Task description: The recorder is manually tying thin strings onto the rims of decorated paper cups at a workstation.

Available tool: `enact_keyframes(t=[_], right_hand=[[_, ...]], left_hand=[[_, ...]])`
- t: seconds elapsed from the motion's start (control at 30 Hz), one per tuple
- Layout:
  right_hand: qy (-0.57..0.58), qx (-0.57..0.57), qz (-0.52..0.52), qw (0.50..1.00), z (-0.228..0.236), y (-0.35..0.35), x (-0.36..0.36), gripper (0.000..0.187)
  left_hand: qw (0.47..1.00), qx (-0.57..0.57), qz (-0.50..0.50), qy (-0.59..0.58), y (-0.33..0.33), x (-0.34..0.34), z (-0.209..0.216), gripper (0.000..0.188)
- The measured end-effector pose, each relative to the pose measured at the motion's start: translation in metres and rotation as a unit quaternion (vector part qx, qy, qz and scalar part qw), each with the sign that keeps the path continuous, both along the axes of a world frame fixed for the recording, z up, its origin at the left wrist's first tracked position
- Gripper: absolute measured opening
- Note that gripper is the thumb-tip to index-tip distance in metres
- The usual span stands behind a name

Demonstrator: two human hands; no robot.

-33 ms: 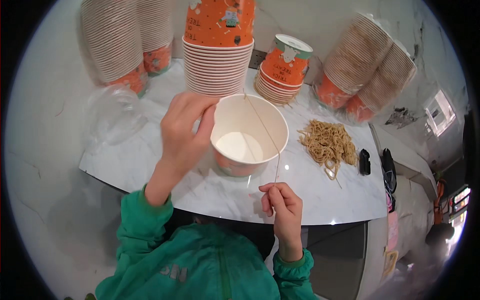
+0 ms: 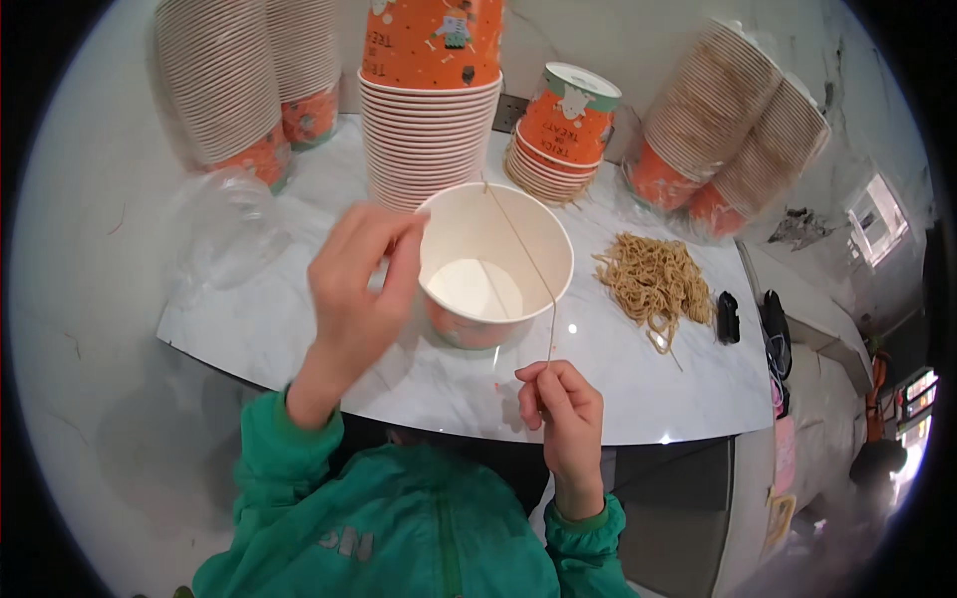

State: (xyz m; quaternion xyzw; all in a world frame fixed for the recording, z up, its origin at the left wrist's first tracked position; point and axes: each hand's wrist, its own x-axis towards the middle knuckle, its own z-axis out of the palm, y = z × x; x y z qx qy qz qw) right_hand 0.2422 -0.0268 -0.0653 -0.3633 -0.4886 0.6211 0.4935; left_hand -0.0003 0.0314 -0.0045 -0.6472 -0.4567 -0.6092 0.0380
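From the head camera, right there at the middle of it all, the open paper tub (image 2: 454, 234) stood upright on the marble-patterned counter (image 2: 638, 404), its pale inside facing up. The right hand (image 2: 543, 384), low at the counter's near edge, had thumb and finger pinched tight on a thin tan cord (image 2: 553, 334)! That line ran up over the tub's near-right rim and slanted across the mouth to the far rim. Over on the other side, the left hand (image 2: 409, 234) hung curled at the left rim, fingertips blurred; whether they gripped anything, you couldn't tell. A tangled heap of tan cords (image 2: 653, 284) lay to the right, and behind the tub rose a tall stack of orange tubs (image 2: 434, 140).
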Motion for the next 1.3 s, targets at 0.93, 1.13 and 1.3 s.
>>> enact_keyframes(t=[0.93,1.13,1.3], right_hand=[[-0.228,0.164,-0.166,0.945,-0.006,0.030,-0.006,0.020],[-0.286,0.351,-0.156,0.878,0.019,-0.006,-0.021,0.045],[-0.292,0.371,-0.102,0.875,0.011,0.001,-0.025,0.040]], left_hand=[[0.946,-0.275,-0.174,-0.011,-0.075,0.039,-0.047,0.008],[0.969,-0.139,-0.116,0.168,-0.058,0.047,-0.033,0.009],[0.964,-0.120,-0.142,0.193,-0.053,0.043,-0.025,0.005]])
